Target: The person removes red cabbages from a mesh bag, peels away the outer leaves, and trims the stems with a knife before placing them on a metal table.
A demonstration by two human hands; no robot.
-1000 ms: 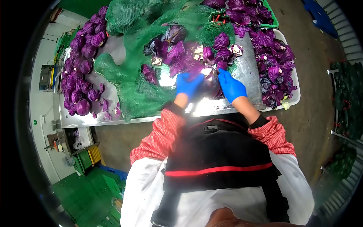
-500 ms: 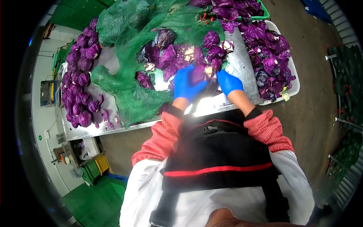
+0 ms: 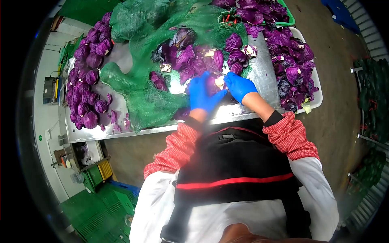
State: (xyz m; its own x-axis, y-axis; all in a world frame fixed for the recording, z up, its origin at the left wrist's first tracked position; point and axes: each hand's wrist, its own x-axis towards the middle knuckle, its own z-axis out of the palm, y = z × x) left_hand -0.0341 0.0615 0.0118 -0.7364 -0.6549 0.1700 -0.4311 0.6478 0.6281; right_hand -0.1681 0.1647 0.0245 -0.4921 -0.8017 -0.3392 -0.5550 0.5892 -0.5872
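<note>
A red cabbage [image 3: 211, 86], partly blurred, sits between my two blue-gloved hands near the front edge of the metal table [image 3: 227, 113]. My left hand [image 3: 204, 96] grips it from the left, thumb apart from the fingers. Over its pale cut stem [image 3: 219, 82], my right hand [image 3: 240, 86] is closed with the fingertips pressed together. I cannot tell what the right fingers hold. Loose purple leaves [image 3: 186, 60] and a darker cabbage head [image 3: 185, 37] lie just beyond, on a green mesh bag [image 3: 150, 101].
Piled cabbage heads [image 3: 94, 60] line the table's left side. On the right, a white bin [image 3: 318, 87] is full of purple leaves, with a green crate [image 3: 290, 16] of leaves behind it. Small cabbage pieces [image 3: 237, 56] lie near the right hand. Green crates [image 3: 95, 212] stand lower left.
My right hand has moved left and slightly up, over the cabbage's stem, and my left hand has shifted slightly right. The whole view has shifted a little.
</note>
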